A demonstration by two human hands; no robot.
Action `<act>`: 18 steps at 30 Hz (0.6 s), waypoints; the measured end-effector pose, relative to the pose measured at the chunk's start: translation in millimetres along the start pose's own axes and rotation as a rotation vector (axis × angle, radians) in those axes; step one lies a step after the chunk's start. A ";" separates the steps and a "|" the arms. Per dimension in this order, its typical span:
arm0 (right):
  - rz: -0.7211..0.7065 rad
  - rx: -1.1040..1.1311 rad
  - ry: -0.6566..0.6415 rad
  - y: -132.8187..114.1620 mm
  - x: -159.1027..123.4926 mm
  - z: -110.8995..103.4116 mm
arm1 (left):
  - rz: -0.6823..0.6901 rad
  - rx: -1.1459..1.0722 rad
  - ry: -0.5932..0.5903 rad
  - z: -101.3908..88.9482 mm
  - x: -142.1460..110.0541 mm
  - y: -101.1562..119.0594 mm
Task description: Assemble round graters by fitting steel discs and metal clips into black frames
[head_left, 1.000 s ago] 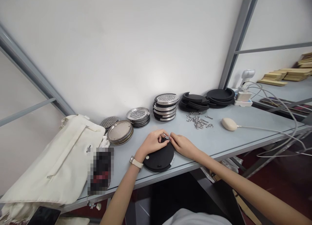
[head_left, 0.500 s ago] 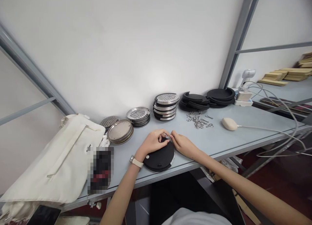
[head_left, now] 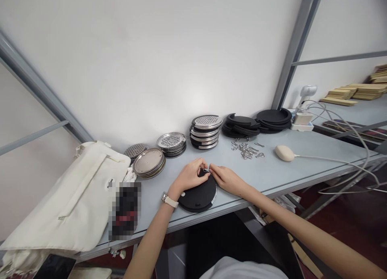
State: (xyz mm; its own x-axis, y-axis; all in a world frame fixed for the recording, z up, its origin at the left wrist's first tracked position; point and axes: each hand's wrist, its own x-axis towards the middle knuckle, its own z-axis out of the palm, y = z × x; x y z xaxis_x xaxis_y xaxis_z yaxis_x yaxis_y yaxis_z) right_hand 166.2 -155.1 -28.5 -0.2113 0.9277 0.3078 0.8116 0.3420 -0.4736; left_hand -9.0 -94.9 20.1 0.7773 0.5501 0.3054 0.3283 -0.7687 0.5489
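The room is being lit brightly and evenly, with a soft, pale glow being thrown onto the white wall [head_left: 196, 89] above the table [head_left: 320, 150]. Small glints are being picked up by the steel grater discs [head_left: 207, 121], and only faint, soft shadows are being cast, as under the black disc [head_left: 202, 196]. The steel frame [head_left: 39, 81] is being bowed by wide-angle distortion towards the edges. Most of the view is being held sharp, while a pixelated block [head_left: 124, 210] is being left unreadable.
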 end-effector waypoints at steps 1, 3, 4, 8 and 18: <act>0.001 0.002 0.001 -0.2 0.0 -0.1 | -0.004 -0.003 -0.001 -0.1 0.0 0.2; 0.004 0.013 0.006 -0.8 -0.1 -0.1 | -0.007 -0.009 -0.002 0.1 0.0 0.1; 0.006 0.019 0.009 -1.1 -0.1 -0.2 | -0.006 -0.012 -0.001 0.2 0.1 -0.2; 0.020 0.031 0.019 -2.6 -0.5 -0.8 | 0.001 -0.023 -0.011 1.0 0.1 -1.8; 0.052 0.021 0.039 -4.0 -1.1 -0.5 | 0.025 -0.009 -0.005 2.6 0.9 -5.3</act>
State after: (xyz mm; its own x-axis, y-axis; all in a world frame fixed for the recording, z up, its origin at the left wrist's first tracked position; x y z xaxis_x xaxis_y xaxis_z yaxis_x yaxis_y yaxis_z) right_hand 163.5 -157.6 -26.5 -0.1474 0.9380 0.3137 0.8092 0.2967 -0.5071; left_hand -8.7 -91.2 15.4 0.7879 0.5292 0.3150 0.3038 -0.7789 0.5486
